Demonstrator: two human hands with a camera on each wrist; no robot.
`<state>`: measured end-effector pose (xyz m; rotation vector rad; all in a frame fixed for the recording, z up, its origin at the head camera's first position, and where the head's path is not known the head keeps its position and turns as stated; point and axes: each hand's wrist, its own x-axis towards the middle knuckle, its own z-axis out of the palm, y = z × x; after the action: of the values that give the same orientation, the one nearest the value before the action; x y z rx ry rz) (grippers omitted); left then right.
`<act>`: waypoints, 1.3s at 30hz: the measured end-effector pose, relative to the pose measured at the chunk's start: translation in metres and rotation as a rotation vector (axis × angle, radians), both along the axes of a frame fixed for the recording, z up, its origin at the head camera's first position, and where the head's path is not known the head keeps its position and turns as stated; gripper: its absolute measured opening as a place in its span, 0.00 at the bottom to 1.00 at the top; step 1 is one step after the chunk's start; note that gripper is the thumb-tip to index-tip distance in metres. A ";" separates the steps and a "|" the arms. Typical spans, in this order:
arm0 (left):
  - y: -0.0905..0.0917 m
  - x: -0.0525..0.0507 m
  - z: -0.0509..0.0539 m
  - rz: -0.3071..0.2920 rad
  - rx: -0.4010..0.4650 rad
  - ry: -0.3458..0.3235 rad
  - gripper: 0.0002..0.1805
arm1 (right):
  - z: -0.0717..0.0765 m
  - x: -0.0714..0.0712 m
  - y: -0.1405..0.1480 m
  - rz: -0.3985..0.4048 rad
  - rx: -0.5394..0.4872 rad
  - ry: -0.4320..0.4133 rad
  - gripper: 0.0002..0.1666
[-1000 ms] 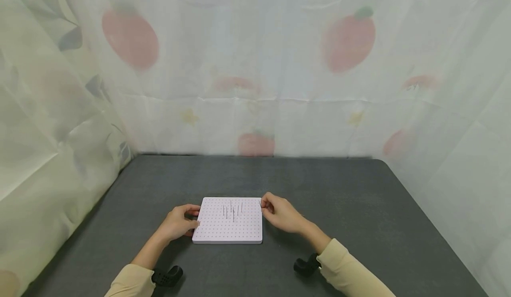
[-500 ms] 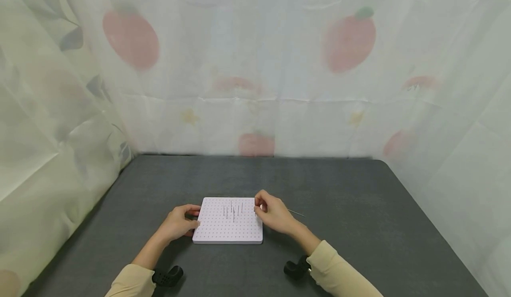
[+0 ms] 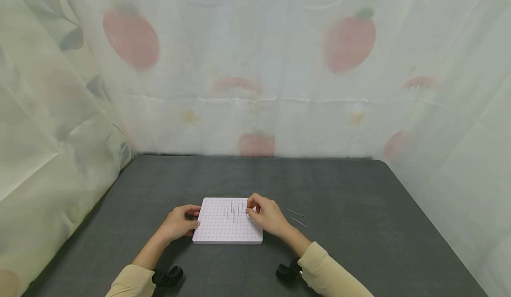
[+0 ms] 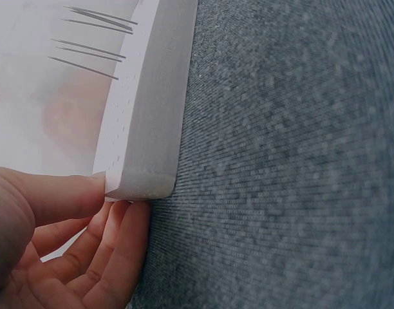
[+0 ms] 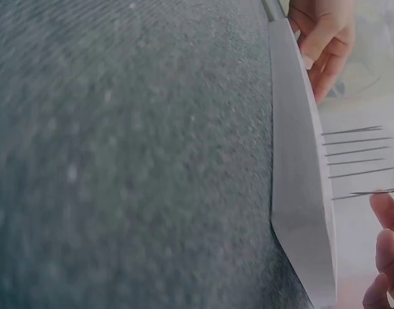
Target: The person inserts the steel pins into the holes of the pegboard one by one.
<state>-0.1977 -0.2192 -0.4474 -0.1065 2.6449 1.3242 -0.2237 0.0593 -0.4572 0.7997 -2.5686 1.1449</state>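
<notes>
A white pegboard (image 3: 223, 236) with rows of small holes lies flat on the dark table. My left hand (image 3: 177, 222) grips its left edge, the thumb on the top face and the fingers along the side, as the left wrist view shows. Several thin metal pins (image 4: 87, 49) stand upright in the board's holes. Over the board's right part, my right hand (image 3: 268, 217) pinches another thin metal pin (image 5: 362, 193) between thumb and fingertips. In the right wrist view that pin is beside the standing ones; whether its tip is in a hole I cannot tell.
Two loose pins, a farther pin (image 3: 296, 213) and a nearer pin (image 3: 299, 222), lie on the dark table (image 3: 351, 243) right of the board. Curtains (image 3: 255, 66) with printed strawberries hang behind the table and at its sides.
My right hand has moved left from the board's right edge to over its holes with the pin, uncovering two loose pins on the table. The left hand and board stay put.
</notes>
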 end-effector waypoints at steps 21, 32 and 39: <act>0.002 0.001 0.002 -0.002 0.003 0.008 0.27 | -0.002 0.000 -0.011 -0.042 0.107 0.024 0.04; 0.001 0.000 0.000 -0.005 0.007 0.015 0.27 | -0.007 0.000 -0.012 -0.040 0.149 0.024 0.03; 0.002 0.000 0.000 -0.006 0.001 0.015 0.28 | -0.009 -0.002 -0.013 -0.030 0.152 0.048 0.06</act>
<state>-0.1976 -0.2174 -0.4472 -0.0882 2.6550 1.3290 -0.2253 0.0463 -0.4657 0.8071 -2.6425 0.9186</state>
